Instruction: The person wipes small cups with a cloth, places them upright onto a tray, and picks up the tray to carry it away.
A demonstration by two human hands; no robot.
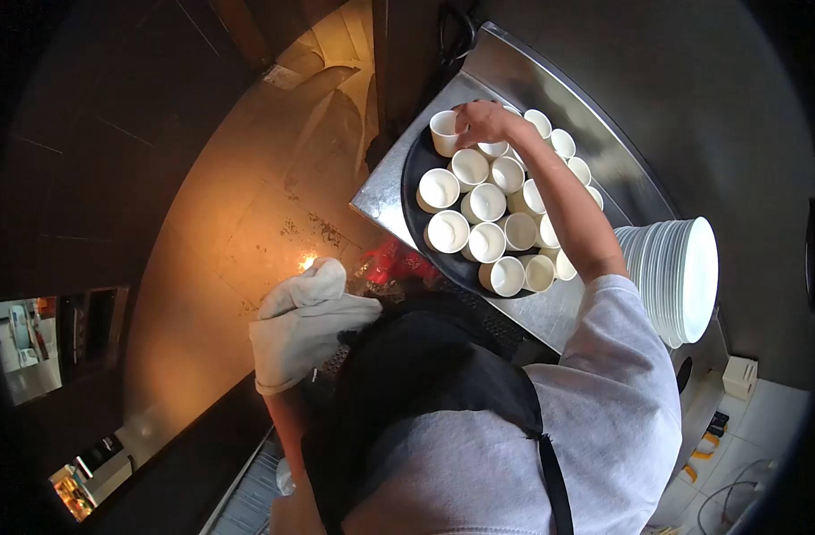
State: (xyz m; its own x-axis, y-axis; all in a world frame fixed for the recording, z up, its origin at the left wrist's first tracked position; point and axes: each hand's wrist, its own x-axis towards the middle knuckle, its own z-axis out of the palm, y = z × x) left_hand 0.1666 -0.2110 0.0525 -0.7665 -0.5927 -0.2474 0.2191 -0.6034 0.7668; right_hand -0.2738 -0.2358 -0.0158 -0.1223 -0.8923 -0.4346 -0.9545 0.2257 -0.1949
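My right hand (483, 122) reaches across a round black tray (414, 201) of white cups. Its fingers are closed at the rim of a cup (444, 141) at the tray's far left edge. Several more cups, such as one cup (447, 232) near the front, stand upright in rows with their mouths up. A bunched white cloth (300, 325) is wrapped about my left hand, low on the left beside my black apron (425, 374). The cloth hides the fingers of that hand.
The tray rests on a steel counter (385, 192) with a raised back edge. A tall stack of white plates (693, 281) stands to the right. Red material (394, 263) shows below the counter's front. A small white box (740, 377) is at lower right.
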